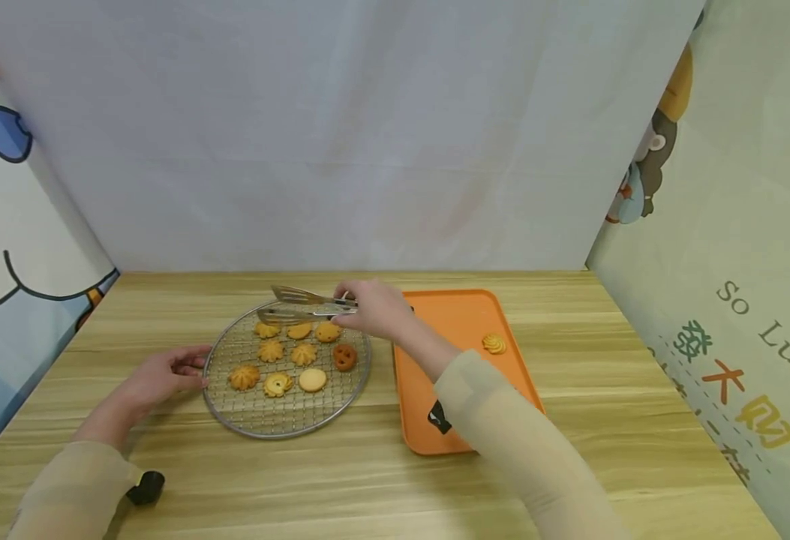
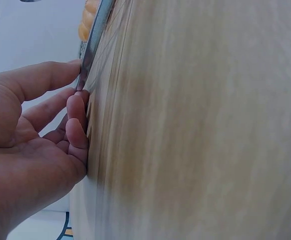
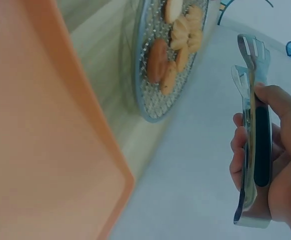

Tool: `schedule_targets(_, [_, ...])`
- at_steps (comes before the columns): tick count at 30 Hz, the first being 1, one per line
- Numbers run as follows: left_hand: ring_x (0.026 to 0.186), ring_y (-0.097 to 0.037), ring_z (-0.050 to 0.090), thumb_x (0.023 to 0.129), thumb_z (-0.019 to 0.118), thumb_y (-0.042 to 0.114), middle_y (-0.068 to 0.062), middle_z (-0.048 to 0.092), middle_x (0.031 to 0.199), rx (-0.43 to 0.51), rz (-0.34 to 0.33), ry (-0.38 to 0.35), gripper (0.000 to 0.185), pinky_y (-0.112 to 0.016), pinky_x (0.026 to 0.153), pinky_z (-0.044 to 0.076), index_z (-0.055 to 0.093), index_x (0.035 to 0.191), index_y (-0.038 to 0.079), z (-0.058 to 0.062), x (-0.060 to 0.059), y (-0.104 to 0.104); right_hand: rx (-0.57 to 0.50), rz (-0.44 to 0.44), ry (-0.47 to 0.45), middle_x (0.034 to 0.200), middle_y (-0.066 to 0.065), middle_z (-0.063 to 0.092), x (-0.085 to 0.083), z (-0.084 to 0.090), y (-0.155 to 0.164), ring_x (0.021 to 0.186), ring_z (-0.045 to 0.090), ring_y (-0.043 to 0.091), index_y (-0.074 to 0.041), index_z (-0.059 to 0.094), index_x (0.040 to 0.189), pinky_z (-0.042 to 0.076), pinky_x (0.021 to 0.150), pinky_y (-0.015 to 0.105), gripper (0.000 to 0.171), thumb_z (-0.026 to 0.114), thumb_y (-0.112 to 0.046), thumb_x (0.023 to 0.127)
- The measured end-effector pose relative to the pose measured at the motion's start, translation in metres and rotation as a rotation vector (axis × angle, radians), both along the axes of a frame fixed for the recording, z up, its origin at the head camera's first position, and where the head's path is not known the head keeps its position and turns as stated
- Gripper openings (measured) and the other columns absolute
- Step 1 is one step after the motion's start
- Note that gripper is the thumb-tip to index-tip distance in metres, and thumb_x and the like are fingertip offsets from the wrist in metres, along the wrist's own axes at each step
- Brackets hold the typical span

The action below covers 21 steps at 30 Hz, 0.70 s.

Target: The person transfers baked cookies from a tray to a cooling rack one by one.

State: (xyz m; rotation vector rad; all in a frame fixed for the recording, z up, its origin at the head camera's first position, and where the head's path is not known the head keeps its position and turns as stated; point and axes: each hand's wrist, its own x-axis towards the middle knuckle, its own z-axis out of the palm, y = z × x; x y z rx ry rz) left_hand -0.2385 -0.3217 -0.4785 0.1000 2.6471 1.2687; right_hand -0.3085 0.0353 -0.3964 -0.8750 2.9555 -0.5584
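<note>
The cloth backdrop on your right carried the largest writing: the Latin letters "So Luc", cut off at the edge of the head view, with coloured Chinese characters beneath them that were too partial to read with certainty. Cartoon figures were printed on both side cloths.

Below that lay the wooden surface (image 1: 340, 480). On it, to your right, sat the orange tray (image 1: 428, 427), with a single swirled cookie (image 1: 494, 343) lying toward its far right side. Just left of the tray, close but not touching, stood the round wire rack (image 1: 259, 420), carrying nine cookies in rough rows, one of them darker and reddish (image 1: 344, 356).

Your right hand (image 1: 376, 307) hovered over the far right rim of the rack. Its fingers (image 3: 241, 145) were curled round the metal tongs (image 1: 303, 304), thumb along the black grip on top, as the right wrist view showed. The tong blades stood slightly apart, empty, pointing left above the far row of cookies and just over the nearest one without touching it.

Your left hand (image 1: 165, 375) rested on the surface at the rack's left edge. Its fingers (image 2: 78, 117) were loosely extended, the tips touching the metal rim, steadying it rather than grasping it.

A small black wrist unit (image 1: 146, 487) showed at your left sleeve.
</note>
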Motion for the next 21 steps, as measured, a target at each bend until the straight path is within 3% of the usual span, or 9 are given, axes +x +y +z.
schedule_targets(7, [0.091, -0.01, 0.05, 0.084, 0.07, 0.016, -0.022, 0.05, 0.121, 0.004, -0.002, 0.019, 0.068, -0.023, 0.068, 0.046, 0.037, 0.139, -0.008, -0.001, 0.0, -0.001, -0.056, 0.042, -0.022, 0.116, 0.002, 0.063, 0.007, 0.019, 0.016, 0.103, 0.06, 0.019, -0.022, 0.061, 0.118, 0.05, 0.076, 0.034, 0.038, 0.067, -0.04, 0.086])
schedule_targets(21, [0.09, -0.009, 0.049, 0.085, 0.069, 0.013, -0.027, 0.049, 0.122, 0.015, -0.001, 0.013, 0.068, -0.022, 0.069, 0.046, 0.035, 0.139, -0.011, 0.002, 0.002, 0.003, -0.114, 0.064, 0.04, 0.111, 0.003, 0.065, 0.021, 0.047, 0.049, 0.097, 0.062, 0.018, -0.021, 0.062, 0.116, 0.05, 0.077, 0.035, 0.035, 0.069, -0.036, 0.085])
